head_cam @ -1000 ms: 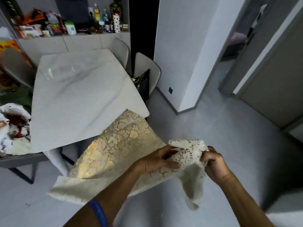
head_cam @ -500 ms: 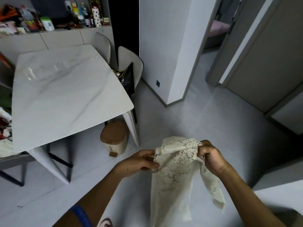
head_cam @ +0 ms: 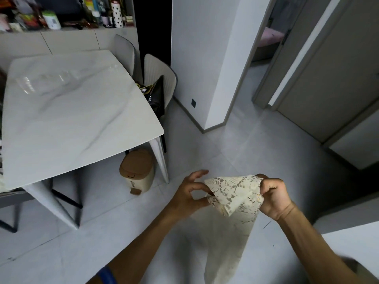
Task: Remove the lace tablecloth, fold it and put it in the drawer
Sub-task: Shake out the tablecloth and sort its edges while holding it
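Note:
The cream lace tablecloth (head_cam: 233, 193) hangs in the air over the grey floor, bunched at the top and trailing down towards the bottom of the view. My left hand (head_cam: 189, 191) pinches its left corner between thumb and fingers. My right hand (head_cam: 273, 196) is closed around the right corner. The marble-topped table (head_cam: 78, 111) stands bare to the left, apart from the cloth. No drawer can be made out.
A small beige pedal bin (head_cam: 138, 171) sits under the table's near corner. Two pale chairs (head_cam: 162, 78) with a black bag stand at the table's right side. A cluttered counter (head_cam: 61, 19) runs behind. A white wall corner (head_cam: 215, 78) and doorways lie ahead on the right.
The cloth came fully off the table and now hangs free. My hands have drawn its top edge into a shorter, tauter span, and the view has shifted right.

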The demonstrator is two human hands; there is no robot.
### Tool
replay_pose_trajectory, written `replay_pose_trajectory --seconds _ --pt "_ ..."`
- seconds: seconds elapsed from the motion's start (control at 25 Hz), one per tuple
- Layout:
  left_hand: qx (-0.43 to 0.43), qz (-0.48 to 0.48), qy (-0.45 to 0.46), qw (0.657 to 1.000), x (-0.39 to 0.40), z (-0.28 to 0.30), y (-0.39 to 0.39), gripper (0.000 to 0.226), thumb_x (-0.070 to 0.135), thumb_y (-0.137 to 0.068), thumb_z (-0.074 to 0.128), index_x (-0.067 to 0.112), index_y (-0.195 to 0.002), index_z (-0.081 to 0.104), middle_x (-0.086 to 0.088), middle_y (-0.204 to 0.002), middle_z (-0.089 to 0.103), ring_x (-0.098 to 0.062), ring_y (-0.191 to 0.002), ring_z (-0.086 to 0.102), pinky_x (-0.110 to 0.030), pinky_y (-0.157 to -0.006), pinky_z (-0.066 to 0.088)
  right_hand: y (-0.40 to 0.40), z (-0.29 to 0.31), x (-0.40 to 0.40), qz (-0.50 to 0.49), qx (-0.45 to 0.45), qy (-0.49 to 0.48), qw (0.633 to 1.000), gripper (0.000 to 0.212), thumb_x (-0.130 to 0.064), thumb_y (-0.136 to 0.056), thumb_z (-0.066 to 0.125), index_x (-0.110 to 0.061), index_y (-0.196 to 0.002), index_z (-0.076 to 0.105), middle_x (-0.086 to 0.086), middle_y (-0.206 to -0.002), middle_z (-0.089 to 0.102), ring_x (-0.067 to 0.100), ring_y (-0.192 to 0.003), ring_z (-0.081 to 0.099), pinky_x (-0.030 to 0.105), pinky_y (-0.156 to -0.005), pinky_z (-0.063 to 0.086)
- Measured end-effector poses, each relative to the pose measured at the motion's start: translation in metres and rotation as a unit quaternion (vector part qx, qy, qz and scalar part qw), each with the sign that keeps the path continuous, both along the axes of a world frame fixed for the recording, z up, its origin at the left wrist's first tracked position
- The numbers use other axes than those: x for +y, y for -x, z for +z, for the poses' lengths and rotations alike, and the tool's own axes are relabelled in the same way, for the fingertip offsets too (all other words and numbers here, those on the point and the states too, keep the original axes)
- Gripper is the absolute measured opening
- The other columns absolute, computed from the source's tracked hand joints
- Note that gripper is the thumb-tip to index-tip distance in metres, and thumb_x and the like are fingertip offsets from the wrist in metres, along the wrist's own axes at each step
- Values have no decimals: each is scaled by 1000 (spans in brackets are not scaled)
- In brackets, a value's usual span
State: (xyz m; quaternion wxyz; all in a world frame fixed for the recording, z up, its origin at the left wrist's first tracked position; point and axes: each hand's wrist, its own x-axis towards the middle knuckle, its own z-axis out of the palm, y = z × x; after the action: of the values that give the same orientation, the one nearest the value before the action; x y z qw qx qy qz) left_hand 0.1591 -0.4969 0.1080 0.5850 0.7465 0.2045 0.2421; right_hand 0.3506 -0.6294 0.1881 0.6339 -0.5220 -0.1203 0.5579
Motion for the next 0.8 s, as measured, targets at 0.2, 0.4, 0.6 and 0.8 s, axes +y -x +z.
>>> replay_pose_trajectory --seconds 0.2,0.4,0.6,0.8 --pt "-32 -28 157 987 1 15 2 10 16 -71 78 9 -78 77 -5 -85 74 -17 -83 67 -30 -79 51 -19 -8 -6 -17 3 -25 1000 35 -12 -43 52 -2 -71 72 13 -68 70 28 -67 67 35 -68 54" --pt "-46 52 103 992 -3 23 13 31 36 -77 73 7 -70 65 0 -62 51 -12 -58 43 -28 -57 35 -16 -5 -3 -18 -265 9 964 20 -3 -66 51 -5 -83 61 9 -79 62 19 -70 59 34 -64 42" --pt "3 54 -99 994 -9 38 19 18 32 -83 70 26 -68 61 20 -63 59 5 -60 54 -14 -60 41 28 17 5 219 -742 -79 629 61 -27 -78 64 -33 -136 45 -13 -149 40 4 -137 36 21 -107 30" --pt "31 52 -171 983 -2 42 38 16 27 -85 72 13 -78 70 15 -69 60 -1 -63 57 -20 -60 45 62 16 29 195 -845 -39 497 29 -30 -80 73 -23 -108 68 -3 -115 69 22 -109 61 34 -89 43"
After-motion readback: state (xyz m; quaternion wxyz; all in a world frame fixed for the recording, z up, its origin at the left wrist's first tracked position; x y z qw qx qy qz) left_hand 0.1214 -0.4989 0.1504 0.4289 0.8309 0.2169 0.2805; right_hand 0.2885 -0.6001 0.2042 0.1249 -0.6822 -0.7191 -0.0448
